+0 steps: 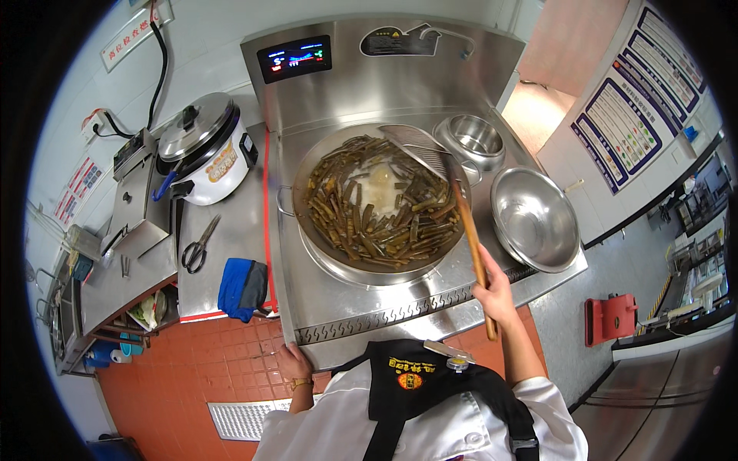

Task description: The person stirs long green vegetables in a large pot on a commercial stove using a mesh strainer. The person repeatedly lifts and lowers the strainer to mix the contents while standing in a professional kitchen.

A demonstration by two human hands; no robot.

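Note:
My right hand [496, 293] grips the wooden handle of a large perforated skimmer [416, 145]. The skimmer's metal head leans over the upper right part of a wide wok [296, 199] on the steel cooking range. Cut green beans or similar long, brown-green vegetable pieces [357, 230] fill the wok in a ring around pale, cloudy liquid [377, 190]. At the range's front left corner rests my left hand [295, 362], with a watch on the wrist and no tool seen in it. Part of its fingers is hidden by the edge.
Right of the wok stand a steel pot [475, 138] and a large steel bowl [536, 219]. On the left counter are a pressure cooker [210, 155], black-handled scissors [199, 248] and a blue and grey cloth [242, 288]. A water spout [455, 36] projects from the backsplash.

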